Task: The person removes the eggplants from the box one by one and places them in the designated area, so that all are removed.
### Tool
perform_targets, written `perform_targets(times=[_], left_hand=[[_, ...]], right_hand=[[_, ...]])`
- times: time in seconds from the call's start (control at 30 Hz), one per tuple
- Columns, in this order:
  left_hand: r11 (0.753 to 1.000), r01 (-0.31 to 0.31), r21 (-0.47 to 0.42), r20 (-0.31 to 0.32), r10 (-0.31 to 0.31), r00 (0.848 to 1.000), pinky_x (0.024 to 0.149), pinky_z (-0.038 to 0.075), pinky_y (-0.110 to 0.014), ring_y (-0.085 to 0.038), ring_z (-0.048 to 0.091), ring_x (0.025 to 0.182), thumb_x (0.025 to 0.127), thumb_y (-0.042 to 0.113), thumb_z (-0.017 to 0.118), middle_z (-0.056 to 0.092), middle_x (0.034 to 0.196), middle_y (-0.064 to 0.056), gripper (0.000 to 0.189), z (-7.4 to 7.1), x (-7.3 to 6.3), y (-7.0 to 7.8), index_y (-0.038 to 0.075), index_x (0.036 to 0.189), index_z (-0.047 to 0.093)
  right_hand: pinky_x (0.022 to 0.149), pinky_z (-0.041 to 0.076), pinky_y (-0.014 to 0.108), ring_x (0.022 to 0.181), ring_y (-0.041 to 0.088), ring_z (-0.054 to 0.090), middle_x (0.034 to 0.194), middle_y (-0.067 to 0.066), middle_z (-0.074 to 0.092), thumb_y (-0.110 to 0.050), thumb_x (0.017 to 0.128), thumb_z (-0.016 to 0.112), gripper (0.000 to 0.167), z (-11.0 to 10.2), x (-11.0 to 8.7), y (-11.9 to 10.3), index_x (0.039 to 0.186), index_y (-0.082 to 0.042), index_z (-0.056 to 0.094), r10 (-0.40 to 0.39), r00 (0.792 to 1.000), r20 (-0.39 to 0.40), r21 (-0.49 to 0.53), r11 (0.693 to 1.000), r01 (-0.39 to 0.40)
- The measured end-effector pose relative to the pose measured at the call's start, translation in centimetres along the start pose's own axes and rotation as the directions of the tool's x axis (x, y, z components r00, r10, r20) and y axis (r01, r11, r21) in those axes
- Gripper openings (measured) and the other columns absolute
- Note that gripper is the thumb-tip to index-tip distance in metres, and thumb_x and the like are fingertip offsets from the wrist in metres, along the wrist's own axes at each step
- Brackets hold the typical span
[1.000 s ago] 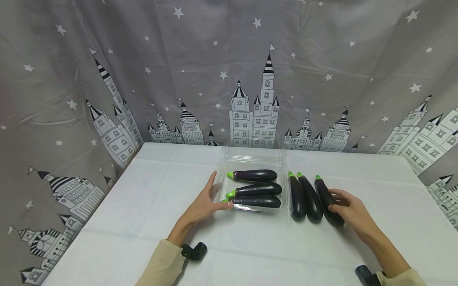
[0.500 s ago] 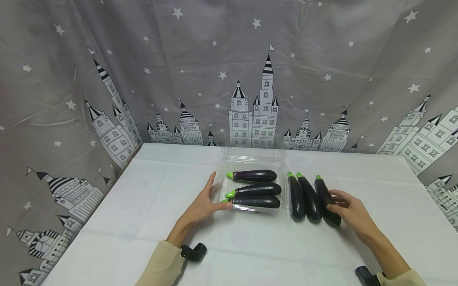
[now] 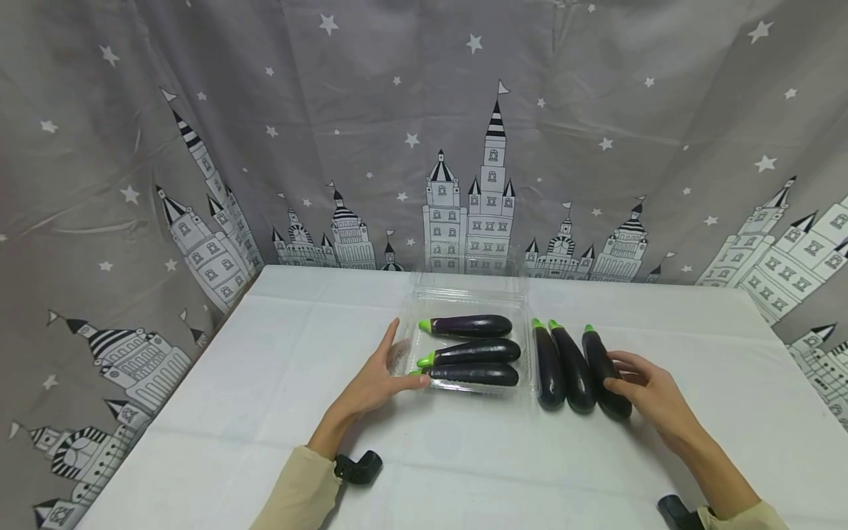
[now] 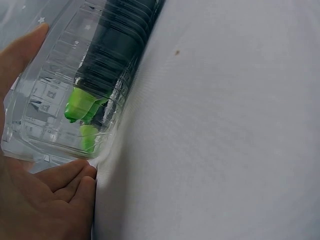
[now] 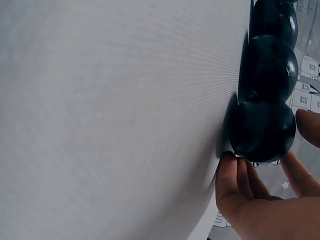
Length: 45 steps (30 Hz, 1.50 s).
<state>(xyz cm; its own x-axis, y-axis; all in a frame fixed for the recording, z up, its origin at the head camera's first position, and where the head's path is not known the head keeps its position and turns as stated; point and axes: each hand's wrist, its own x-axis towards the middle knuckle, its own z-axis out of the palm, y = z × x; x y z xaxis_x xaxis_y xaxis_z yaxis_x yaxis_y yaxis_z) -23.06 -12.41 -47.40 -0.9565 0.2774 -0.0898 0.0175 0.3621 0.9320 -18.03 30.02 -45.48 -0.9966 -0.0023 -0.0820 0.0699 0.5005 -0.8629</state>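
Observation:
A clear plastic clamshell box (image 3: 464, 305) lies with its lid raised at the back. Inside it are three dark eggplants, the front eggplant (image 3: 472, 374) partly behind the box wall. My left hand (image 3: 372, 379) rests at the box's front left corner, index finger along the side, thumb at the front edge. In the left wrist view the thumb (image 4: 25, 52) lies at the rim. My right hand (image 3: 652, 397) grips the rightmost eggplant (image 3: 598, 361) on the table, thumb over its top, fingers along its right side. Two other eggplants (image 3: 547, 368) lie between it and the box.
A white cloth covers the table (image 3: 265, 383). Behind it hangs a grey curtain (image 3: 371, 110) printed with castles and stars. The box's raised lid (image 3: 469, 269) stands close to the curtain. Black wrist devices (image 3: 359, 467) are on both forearms.
The lower end of the rightmost eggplant has swung slightly left, toward the eggplants beside it, with my right hand on it. My left hand and the box have not moved.

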Motion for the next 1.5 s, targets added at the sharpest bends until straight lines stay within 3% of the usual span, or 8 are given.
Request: perform_targets(times=[0.33,0.5,0.7,0.8,1.0,1.23,1.3,1.5], left_hand=[[1.0,0.007,-0.004,0.001,-0.007,1.0,0.113,0.014,-0.063,-0.037,0.01,0.148,0.076,0.036,0.085,0.02,0.161,-0.018,0.117,-0.02,-0.16,0.13,0.027,0.16,0.003],[1.0,0.005,0.003,0.0,-0.005,1.0,0.113,0.014,-0.063,-0.037,0.01,0.148,0.076,0.037,0.084,0.019,0.161,-0.019,0.117,0.0,-0.06,0.08,0.026,0.16,0.003],[1.0,0.006,0.012,-0.002,-0.006,1.0,0.112,0.013,-0.064,-0.038,0.009,0.148,0.076,0.038,0.084,0.02,0.161,-0.018,0.117,0.03,0.01,0.08,0.027,0.16,0.004],[1.0,0.006,0.01,-0.002,-0.006,1.0,0.112,0.014,-0.064,-0.038,0.01,0.148,0.076,0.038,0.084,0.02,0.161,-0.018,0.117,0.04,0.0,0.1,0.027,0.16,0.004],[1.0,0.006,0.015,-0.004,-0.006,1.0,0.111,0.014,-0.065,-0.039,0.009,0.148,0.076,0.034,0.084,0.02,0.16,-0.02,0.118,-0.04,0.12,0.01,0.026,0.16,0.002],[1.0,0.007,0.012,-0.005,-0.007,1.0,0.111,0.014,-0.066,-0.039,0.009,0.148,0.076,0.034,0.084,0.02,0.16,-0.02,0.118,-0.07,0.17,-0.03,0.025,0.16,0.002],[1.0,0.006,0.012,-0.006,-0.006,1.0,0.111,0.015,-0.066,-0.04,0.009,0.148,0.076,0.034,0.084,0.02,0.16,-0.02,0.118,-0.09,0.12,-0.01,0.026,0.16,0.002],[1.0,0.005,0.01,-0.005,-0.005,1.0,0.111,0.014,-0.066,-0.04,0.009,0.148,0.076,0.035,0.085,0.021,0.16,-0.019,0.118,-0.1,-0.03,0.08,0.027,0.16,0.002]], right_hand=[[0.103,0.038,0.059,0.129,0.048,0.043,0.139,0.034,0.046,-0.013,0.096,0.062,0.056,-0.01,-0.19,-0.21,0.145,0.005,0.041,0.003,1.0,-0.015,0.024,1.0,-0.003],[0.093,0.047,0.035,0.125,0.044,0.049,0.135,0.031,0.051,-0.007,0.094,0.061,0.054,-0.16,-0.32,-0.06,0.144,0.004,0.043,-0.032,0.999,-0.018,-0.001,0.999,0.032],[0.083,0.044,0.016,0.123,0.044,0.052,0.133,0.03,0.054,-0.004,0.093,0.06,0.052,-0.23,-0.35,-0.01,0.142,0.005,0.045,-0.058,0.998,-0.015,-0.003,0.998,0.058],[0.088,0.045,0.022,0.124,0.043,0.051,0.133,0.03,0.054,-0.007,0.095,0.061,0.053,-0.23,-0.35,-0.07,0.143,0.005,0.044,-0.044,0.999,-0.014,-0.005,0.999,0.044],[0.102,0.038,0.058,0.127,0.045,0.047,0.136,0.033,0.05,-0.014,0.097,0.06,0.055,-0.22,-0.42,-0.21,0.144,0.006,0.042,-0.016,1.0,-0.026,0.02,1.0,0.016],[0.103,0.031,0.065,0.132,0.044,0.037,0.143,0.031,0.043,-0.02,0.098,0.061,0.056,-0.33,-0.62,-0.22,0.144,0.005,0.043,-0.029,0.996,-0.08,0.015,0.999,0.03],[0.104,0.034,0.061,0.131,0.041,0.038,0.143,0.028,0.044,-0.022,0.098,0.061,0.055,-0.3,-0.64,-0.32,0.143,0.004,0.044,-0.043,0.995,-0.096,0.002,0.999,0.043],[0.09,0.039,0.012,0.127,0.029,0.042,0.142,0.02,0.049,-0.023,0.098,0.063,0.051,-0.09,-0.71,-0.71,0.142,0.001,0.048,-0.077,0.989,-0.124,-0.026,0.997,0.074]])
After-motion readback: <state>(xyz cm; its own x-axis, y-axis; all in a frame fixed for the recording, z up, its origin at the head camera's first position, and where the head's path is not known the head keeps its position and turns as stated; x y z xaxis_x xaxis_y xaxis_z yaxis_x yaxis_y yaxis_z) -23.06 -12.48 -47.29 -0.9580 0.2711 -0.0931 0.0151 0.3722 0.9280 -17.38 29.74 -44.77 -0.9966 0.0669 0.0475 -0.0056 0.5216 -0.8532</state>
